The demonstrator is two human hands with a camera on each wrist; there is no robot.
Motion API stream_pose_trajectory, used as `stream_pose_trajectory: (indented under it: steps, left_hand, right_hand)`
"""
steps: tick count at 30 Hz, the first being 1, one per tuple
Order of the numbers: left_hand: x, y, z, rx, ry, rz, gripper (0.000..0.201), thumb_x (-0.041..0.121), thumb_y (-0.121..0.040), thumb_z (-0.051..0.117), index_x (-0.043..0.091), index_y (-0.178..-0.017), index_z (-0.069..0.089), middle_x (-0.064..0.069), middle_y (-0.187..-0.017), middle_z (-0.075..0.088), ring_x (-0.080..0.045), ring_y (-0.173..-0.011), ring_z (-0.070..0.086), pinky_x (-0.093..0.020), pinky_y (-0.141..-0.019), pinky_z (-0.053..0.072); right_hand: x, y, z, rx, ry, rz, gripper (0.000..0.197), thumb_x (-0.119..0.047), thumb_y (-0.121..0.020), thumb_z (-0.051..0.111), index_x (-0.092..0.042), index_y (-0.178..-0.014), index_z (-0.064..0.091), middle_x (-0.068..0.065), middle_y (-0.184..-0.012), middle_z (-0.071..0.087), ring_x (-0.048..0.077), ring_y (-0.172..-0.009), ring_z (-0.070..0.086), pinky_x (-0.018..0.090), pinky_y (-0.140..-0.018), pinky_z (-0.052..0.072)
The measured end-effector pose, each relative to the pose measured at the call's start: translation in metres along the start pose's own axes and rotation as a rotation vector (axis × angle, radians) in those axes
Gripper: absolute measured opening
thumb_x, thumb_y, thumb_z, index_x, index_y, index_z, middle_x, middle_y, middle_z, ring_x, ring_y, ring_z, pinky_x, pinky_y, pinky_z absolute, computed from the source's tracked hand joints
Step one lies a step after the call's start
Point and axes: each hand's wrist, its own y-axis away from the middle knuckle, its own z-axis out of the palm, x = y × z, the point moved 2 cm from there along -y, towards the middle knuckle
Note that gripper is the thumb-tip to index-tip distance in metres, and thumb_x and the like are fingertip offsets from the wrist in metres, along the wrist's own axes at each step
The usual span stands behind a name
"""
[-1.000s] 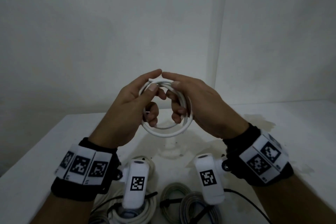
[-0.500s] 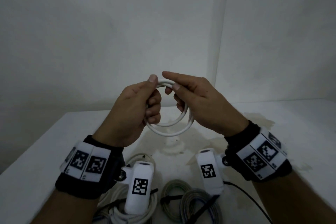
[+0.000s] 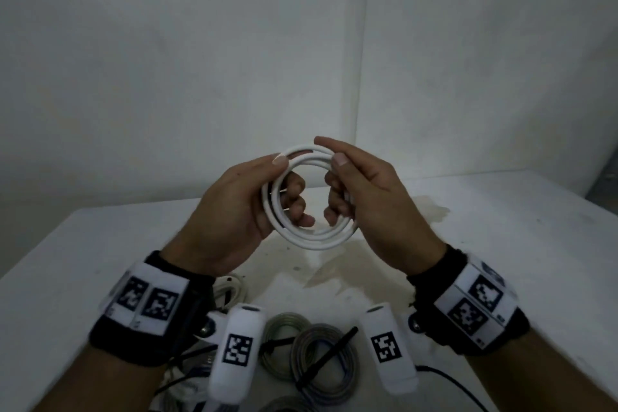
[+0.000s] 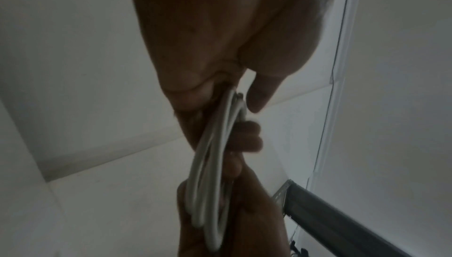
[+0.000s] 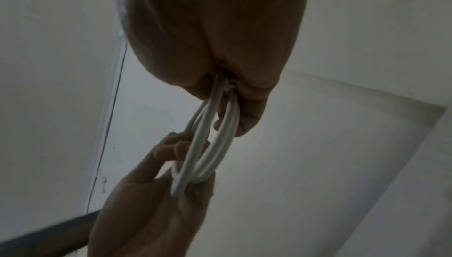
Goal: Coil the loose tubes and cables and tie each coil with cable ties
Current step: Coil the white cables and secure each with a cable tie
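A white tube coil (image 3: 314, 239) of about three loops is held upright in the air above the white table (image 3: 501, 244). My left hand (image 3: 254, 207) grips its left side, thumb on the outside and fingers curled through the ring. My right hand (image 3: 354, 184) grips the right side, with thumb and forefinger pinching the top of the loops. In the left wrist view the white tube coil (image 4: 210, 164) runs edge-on from my left hand (image 4: 220, 91) down to the other hand. The right wrist view shows the white tube coil (image 5: 210, 145) between my right hand (image 5: 232, 95) and the left one.
Grey cable coils (image 3: 317, 358) bound with black cable ties (image 3: 329, 356) lie on the table near its front edge, below my wrists. More whitish coils (image 3: 230, 291) lie partly hidden under my left wrist. A thin black cable (image 3: 454, 385) trails off at the lower right.
The loops have been drawn together into a rounder, tidier ring. My left hand shifted its hold lower along the left side, and my right thumb and forefinger now pinch the top.
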Motion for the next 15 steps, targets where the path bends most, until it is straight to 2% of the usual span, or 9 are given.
stream_pose_trajectory:
  steps: [1,3,5,7,9,11,13,15]
  left_hand:
    - [0.002,0.001,0.001,-0.04,0.01,-0.035,0.033,0.023,-0.101,0.039,0.002,-0.099,0.065,-0.013,-0.076,0.055,-0.025,-0.06,0.054,-0.04,-0.063,0.056]
    - [0.003,0.004,0.002,-0.096,0.006,-0.114,0.044,0.032,-0.101,0.037,-0.001,-0.104,0.066,-0.015,-0.081,0.061,-0.026,-0.06,0.059,-0.044,-0.067,0.058]
    - [0.002,0.004,0.002,-0.125,0.01,-0.178,0.049,0.035,-0.104,0.033,-0.001,-0.1,0.066,-0.014,-0.078,0.059,-0.023,-0.056,0.057,-0.043,-0.066,0.058]
    - [-0.001,0.004,0.002,-0.156,0.009,-0.214,0.046,0.028,-0.106,0.032,0.002,-0.091,0.066,-0.01,-0.072,0.052,-0.018,-0.051,0.05,-0.04,-0.064,0.055]
    - [-0.002,0.004,0.002,-0.177,0.0,-0.243,0.039,0.019,-0.104,0.032,0.004,-0.098,0.067,-0.006,-0.069,0.045,-0.014,-0.049,0.042,-0.035,-0.062,0.052]
    - [-0.003,0.004,0.002,-0.204,0.004,-0.278,0.037,0.013,-0.101,0.031,0.003,-0.11,0.065,-0.004,-0.071,0.042,-0.012,-0.052,0.039,-0.032,-0.06,0.049]
    - [-0.005,0.005,0.002,-0.219,0.012,-0.292,0.04,0.009,-0.097,0.028,0.001,-0.119,0.06,-0.004,-0.075,0.043,-0.012,-0.055,0.037,-0.029,-0.057,0.044]
    - [-0.006,0.004,0.002,-0.185,0.019,-0.274,0.045,0.008,-0.094,0.026,-0.001,-0.125,0.057,-0.001,-0.074,0.041,-0.01,-0.055,0.031,-0.024,-0.05,0.035]
  right_hand:
    - [-0.001,0.002,-0.002,0.006,0.028,-0.002,0.033,-0.018,-0.11,0.043,-0.018,-0.137,0.063,-0.002,-0.074,0.047,0.014,-0.058,0.041,0.034,-0.06,0.048]
    - [-0.004,0.007,-0.003,-0.021,0.087,0.004,0.032,-0.021,-0.109,0.047,-0.022,-0.136,0.064,0.008,-0.074,0.045,0.019,-0.059,0.042,0.037,-0.06,0.046]
    - [-0.008,0.011,-0.004,-0.074,0.108,0.014,0.032,-0.021,-0.109,0.049,-0.025,-0.135,0.066,0.017,-0.076,0.041,0.026,-0.06,0.038,0.041,-0.062,0.043]
    - [-0.01,0.013,-0.005,-0.135,0.11,0.021,0.033,-0.017,-0.109,0.048,-0.023,-0.135,0.066,0.026,-0.076,0.034,0.033,-0.063,0.029,0.043,-0.062,0.038]
    - [-0.009,0.015,-0.007,-0.183,0.147,0.028,0.033,-0.018,-0.109,0.047,-0.022,-0.137,0.064,0.033,-0.077,0.033,0.034,-0.064,0.028,0.044,-0.063,0.036]
    - [-0.008,0.015,-0.01,-0.218,0.205,0.05,0.034,-0.021,-0.109,0.047,-0.025,-0.14,0.062,0.027,-0.078,0.036,0.031,-0.067,0.033,0.044,-0.064,0.038]
    - [-0.006,0.015,-0.012,-0.232,0.234,0.075,0.036,-0.023,-0.109,0.048,-0.027,-0.143,0.058,0.013,-0.078,0.041,0.025,-0.068,0.039,0.042,-0.066,0.041]
    - [-0.005,0.015,-0.013,-0.217,0.234,0.069,0.04,-0.023,-0.108,0.05,-0.025,-0.148,0.053,-0.002,-0.076,0.051,0.019,-0.067,0.048,0.036,-0.067,0.048]
